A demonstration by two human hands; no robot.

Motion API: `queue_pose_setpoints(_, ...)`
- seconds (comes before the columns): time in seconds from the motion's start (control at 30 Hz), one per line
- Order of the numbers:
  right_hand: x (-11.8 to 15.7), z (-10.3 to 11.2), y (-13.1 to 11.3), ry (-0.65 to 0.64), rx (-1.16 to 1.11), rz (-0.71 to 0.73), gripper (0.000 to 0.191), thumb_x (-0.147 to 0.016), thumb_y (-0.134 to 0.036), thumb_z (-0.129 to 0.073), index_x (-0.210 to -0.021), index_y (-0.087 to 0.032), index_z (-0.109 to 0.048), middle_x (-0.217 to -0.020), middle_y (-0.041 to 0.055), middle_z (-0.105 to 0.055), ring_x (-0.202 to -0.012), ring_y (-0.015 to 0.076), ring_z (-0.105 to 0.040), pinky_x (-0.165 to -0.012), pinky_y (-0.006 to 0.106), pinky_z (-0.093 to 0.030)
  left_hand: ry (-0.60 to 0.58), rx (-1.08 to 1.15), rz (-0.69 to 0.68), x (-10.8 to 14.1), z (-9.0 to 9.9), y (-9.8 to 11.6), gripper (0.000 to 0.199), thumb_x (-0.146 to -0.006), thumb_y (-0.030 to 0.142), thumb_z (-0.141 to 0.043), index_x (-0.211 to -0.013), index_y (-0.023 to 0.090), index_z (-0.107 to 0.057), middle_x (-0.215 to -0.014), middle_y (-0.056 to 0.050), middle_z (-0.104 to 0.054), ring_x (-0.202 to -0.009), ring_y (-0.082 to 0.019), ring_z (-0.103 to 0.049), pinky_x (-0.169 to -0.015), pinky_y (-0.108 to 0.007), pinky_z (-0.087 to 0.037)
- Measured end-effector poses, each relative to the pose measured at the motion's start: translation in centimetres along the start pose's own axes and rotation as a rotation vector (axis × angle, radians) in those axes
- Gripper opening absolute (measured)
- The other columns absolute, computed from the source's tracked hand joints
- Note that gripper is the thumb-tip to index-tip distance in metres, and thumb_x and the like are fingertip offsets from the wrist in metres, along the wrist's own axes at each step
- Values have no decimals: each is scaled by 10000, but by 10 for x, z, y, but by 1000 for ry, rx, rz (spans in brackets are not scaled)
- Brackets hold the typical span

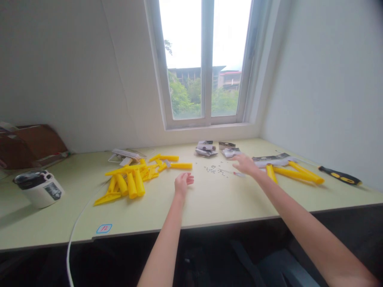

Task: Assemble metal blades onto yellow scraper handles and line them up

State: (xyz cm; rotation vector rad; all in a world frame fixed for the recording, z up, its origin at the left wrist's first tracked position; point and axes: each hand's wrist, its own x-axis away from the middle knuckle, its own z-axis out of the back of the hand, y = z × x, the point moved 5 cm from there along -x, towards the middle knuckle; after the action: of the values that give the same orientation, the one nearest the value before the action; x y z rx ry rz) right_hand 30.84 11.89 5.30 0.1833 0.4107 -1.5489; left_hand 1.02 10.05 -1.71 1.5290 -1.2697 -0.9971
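Observation:
My left hand (pixel 183 183) hovers over the table's middle or rests on it, fingers loosely curled and apart, with nothing visible in it. Stretched out further forward, my right hand (pixel 243 164) has its fingers extended just in front of a small plastic packet (pixel 230 152) with dark printing. Whether it touches the packet, I cannot tell. A small screwdriver (pixel 229 171) lies below that hand, its handle end close to the wrist. Tiny metal pieces (pixel 212 169) are scattered between my hands. Another stack of packets (pixel 206 148) stands at the back.
Yellow plastic tubes and parts (pixel 131 183) are heaped on the left, near a white power strip (pixel 127 154). A white lidded mug (pixel 44 191) and a brown bag (pixel 32 145) stand farther left. On the right lie yellow tubes (pixel 299 174) and a black-and-yellow screwdriver (pixel 339 175). A white cable (pixel 73 235) crosses the front edge.

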Motion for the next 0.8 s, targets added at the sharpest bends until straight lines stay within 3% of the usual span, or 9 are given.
queue_pose_setpoints(0.1,8,-21,-67,-129,-88,178,303,-753,-182,-479,-1013,-174,-636,-1112,115,-571,-1069,236,-486,-893,353,-351,23,19,-6,-1,2,-1,171,-718,221,-517,-748,87,-619,-654,-97,-653,-551,-146,-609,-591,-296,-499)
queue_pose_setpoints(0.2,14,-39,-129,-171,-133,289,409,-768,-185,-471,-1169,-150,-542,-1305,148,-434,-1233,256,-345,-972,383,-279,106,37,-39,-4,8,-1,166,-711,218,-505,-729,93,-613,-621,-78,-641,-529,-142,-599,-583,-295,-496)
queue_pose_setpoints(0.37,5,-69,-203,-198,-206,320,573,-826,-275,-419,-1368,-163,-270,-1438,133,-237,-1326,267,-158,-1020,460,-164,304,153,-90,-7,23,-1,149,-716,196,-460,-691,122,-586,-578,-49,-616,-531,-136,-595,-588,-281,-486)
queue_pose_setpoints(0.47,-2,-78,-225,-161,-182,293,552,-840,-281,-405,-1356,-132,-278,-1386,163,-321,-1287,276,-230,-1008,481,-155,354,213,-78,-8,27,-1,145,-718,177,-446,-686,131,-580,-600,-51,-619,-562,-139,-604,-598,-275,-480)
queue_pose_setpoints(0.53,-3,-79,-230,-110,-145,276,482,-829,-275,-430,-1278,-106,-393,-1280,186,-435,-1203,284,-340,-982,464,-200,381,232,-76,-8,28,-1,147,-721,168,-439,-681,134,-575,-596,-48,-611,-558,-137,-598,-598,-274,-476)
queue_pose_setpoints(0.63,5,-76,-231,-43,-100,286,306,-825,-270,-437,-1053,-105,-558,-1109,183,-534,-1051,267,-446,-895,394,-296,414,267,-81,-9,30,-3,138,-716,144,-433,-689,139,-568,-596,-41,-599,-560,-131,-590,-629,-281,-477)
queue_pose_setpoints(0.8,21,-71,-219,26,-154,262,253,-863,-295,-381,-911,-138,-574,-939,121,-592,-911,216,-496,-826,331,-329,471,267,-84,-12,34,-7,122,-706,117,-437,-732,164,-547,-704,-34,-592,-660,-126,-601,-714,-282,-471)
